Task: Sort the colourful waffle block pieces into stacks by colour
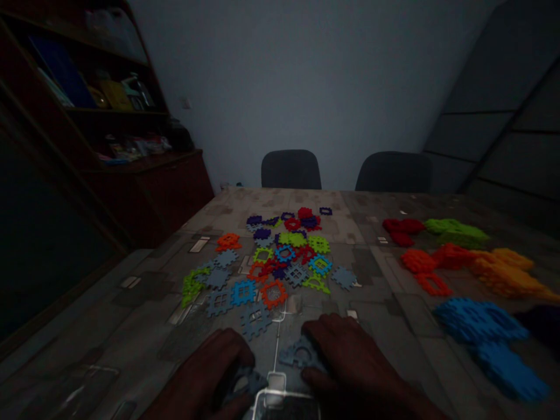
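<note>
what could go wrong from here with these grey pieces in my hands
The left hand holds one grey piece and the right hand holds another grey piece; either might slip and get mixed up with the loose, jumbled pieces beyond.

In this dim light, a loose grey piece could be overlooked against the greyish table cover.

Swinging the right arm outward might knock the blue pile.

pieces (280, 272): on table (359, 338) | stacks (455, 255): right of pieces | chairs (291, 169): behind
</note>
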Demonstrator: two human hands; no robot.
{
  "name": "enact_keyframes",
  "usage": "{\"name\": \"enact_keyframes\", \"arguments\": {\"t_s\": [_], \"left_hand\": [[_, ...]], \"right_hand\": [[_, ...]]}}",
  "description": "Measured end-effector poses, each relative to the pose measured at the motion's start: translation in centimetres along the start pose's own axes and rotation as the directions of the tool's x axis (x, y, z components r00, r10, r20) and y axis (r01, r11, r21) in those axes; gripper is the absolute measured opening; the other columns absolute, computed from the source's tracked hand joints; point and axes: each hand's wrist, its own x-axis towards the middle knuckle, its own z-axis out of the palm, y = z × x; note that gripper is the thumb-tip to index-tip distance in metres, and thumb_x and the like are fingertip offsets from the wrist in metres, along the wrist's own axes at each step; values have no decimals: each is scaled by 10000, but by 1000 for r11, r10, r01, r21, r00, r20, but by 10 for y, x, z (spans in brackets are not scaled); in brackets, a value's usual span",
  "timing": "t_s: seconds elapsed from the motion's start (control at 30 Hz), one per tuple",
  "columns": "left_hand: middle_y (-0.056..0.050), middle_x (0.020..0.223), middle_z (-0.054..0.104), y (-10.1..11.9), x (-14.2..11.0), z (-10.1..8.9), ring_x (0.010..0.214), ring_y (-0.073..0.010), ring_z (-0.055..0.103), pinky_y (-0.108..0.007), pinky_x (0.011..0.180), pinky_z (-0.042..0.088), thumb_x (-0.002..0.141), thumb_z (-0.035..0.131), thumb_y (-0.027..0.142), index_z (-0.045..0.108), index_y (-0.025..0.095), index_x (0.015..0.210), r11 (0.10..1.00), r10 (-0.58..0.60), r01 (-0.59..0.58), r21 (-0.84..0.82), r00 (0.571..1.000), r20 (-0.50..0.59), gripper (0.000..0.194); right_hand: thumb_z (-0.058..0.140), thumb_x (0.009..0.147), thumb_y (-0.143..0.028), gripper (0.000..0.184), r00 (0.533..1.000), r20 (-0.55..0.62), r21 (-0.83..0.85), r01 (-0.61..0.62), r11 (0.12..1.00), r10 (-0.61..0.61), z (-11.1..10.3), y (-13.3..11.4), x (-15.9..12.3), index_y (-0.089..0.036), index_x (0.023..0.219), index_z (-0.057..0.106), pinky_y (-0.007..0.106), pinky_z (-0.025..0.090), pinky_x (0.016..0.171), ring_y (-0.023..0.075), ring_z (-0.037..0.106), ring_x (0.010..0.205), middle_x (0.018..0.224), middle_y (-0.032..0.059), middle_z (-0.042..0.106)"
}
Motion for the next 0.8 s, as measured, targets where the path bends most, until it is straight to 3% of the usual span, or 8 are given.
{"name": "enact_keyframes", "arguments": {"t_s": [0.13, 0.33, 0.5, 0.63, 0.8], "left_hand": [[-40, 1062, 616, 31, 34, -7, 980, -227, 586, -335, 855, 487, 943, 575, 305, 545, 250, 1019, 995, 82, -81, -58, 997, 3, 99], [-12, 1081, 593, 44, 76, 21, 1017, -209, 549, -324, 872, 437, 821, 675, 106, 520, 240, 1017, 988, 153, -151, -31, 983, 98, 284], [-19, 1183, 613, 42, 78, 19, 1092, -244, 554, -353, 938, 441, 810, 762, 207, 553, 264, 1123, 988, 150, -152, 2, 977, 149, 381], [-32, 1131, 646, 33, 72, 4, 1056, -238, 591, -348, 926, 462, 878, 664, 239, 591, 244, 1057, 991, 136, -134, -22, 987, 83, 194], [-54, 1143, 665, 21, 74, -9, 1067, -232, 608, -351, 954, 472, 955, 547, 261, 612, 239, 1075, 993, 109, -110, -29, 993, -40, 139]], "right_hand": [[542, 926, -252, 369, 992, -107, 1, -62, 998, 61, -18, 7, -3, -215, 1280, 643, 463, 444, 964, 299, 626, 1114, 1234, 125, 685], [496, 944, -215, 340, 972, -181, 5, -152, 988, 150, -39, 15, -4, -177, 1225, 684, 475, 480, 962, 301, 661, 1100, 1203, 146, 713], [497, 956, -225, 325, 975, -161, 35, -150, 988, 154, -40, 19, -7, -173, 1219, 681, 482, 489, 951, 306, 658, 1093, 1181, 139, 714], [590, 925, -273, 358, 997, -70, 107, -28, 994, 35, -31, 13, -5, -185, 1266, 651, 443, 474, 981, 292, 614, 1145, 1237, 122, 671], [801, 762, -345, 708, 995, 50, 121, 77, 990, -83, -9, -3, 5, -220, 1406, 537, 442, 460, 990, 319, 534, 1206, 1361, 117, 558]]}}
